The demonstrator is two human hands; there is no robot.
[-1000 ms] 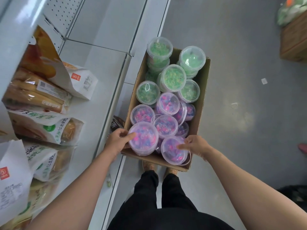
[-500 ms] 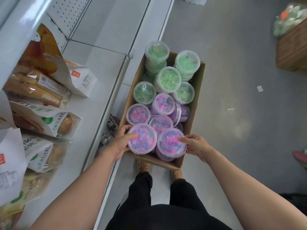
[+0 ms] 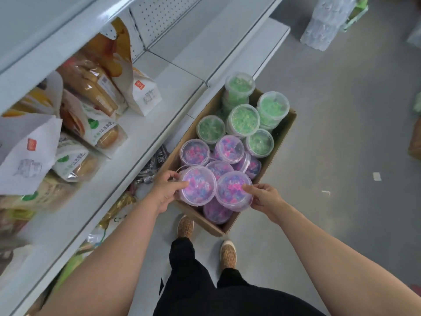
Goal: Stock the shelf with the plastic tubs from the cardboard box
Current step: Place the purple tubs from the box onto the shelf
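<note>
— What do the hands hold?
— The left hand (image 3: 164, 189) grips one pink-and-purple tub (image 3: 197, 185), the right hand (image 3: 264, 197) another (image 3: 234, 190).
— Where?
— Above the cardboard box (image 3: 282, 133) on the floor (image 3: 341, 156), beside the shelf (image 3: 141, 137).

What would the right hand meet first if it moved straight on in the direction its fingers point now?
Its fingers already touch the right pink-purple tub. Straight beyond, the right hand would probably push it against the left pink-purple tub, though depth is unclear.
</note>
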